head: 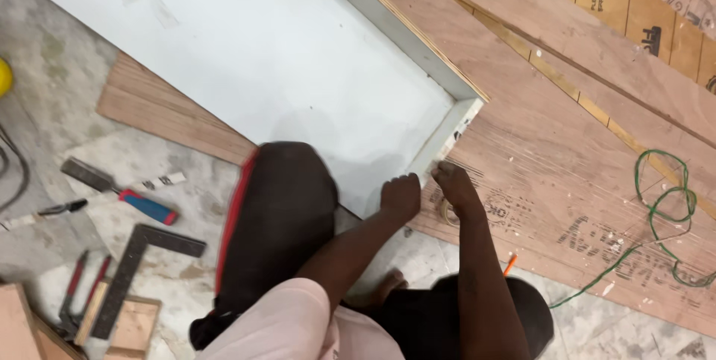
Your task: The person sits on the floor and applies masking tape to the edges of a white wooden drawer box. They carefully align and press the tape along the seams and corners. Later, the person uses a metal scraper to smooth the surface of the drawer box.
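Plywood sheets [567, 151] cover concrete floor [52, 99]; both hands [429, 190] pinch white edging [446, 140].

A pale edge strip [445, 139] stands on its side along the short end of the white laminated board [283, 54], meeting the longer side strip at the corner.

The panel [283, 47] is plain white with a pale edge strip [446, 140]; the plywood sheet [567, 159] is reddish brown, streaked with grain and dark stamped marks. A green wire [664, 203] loops across it. The chisel [123, 192] has a red and blue handle, and the floor [52, 99] is mottled grey
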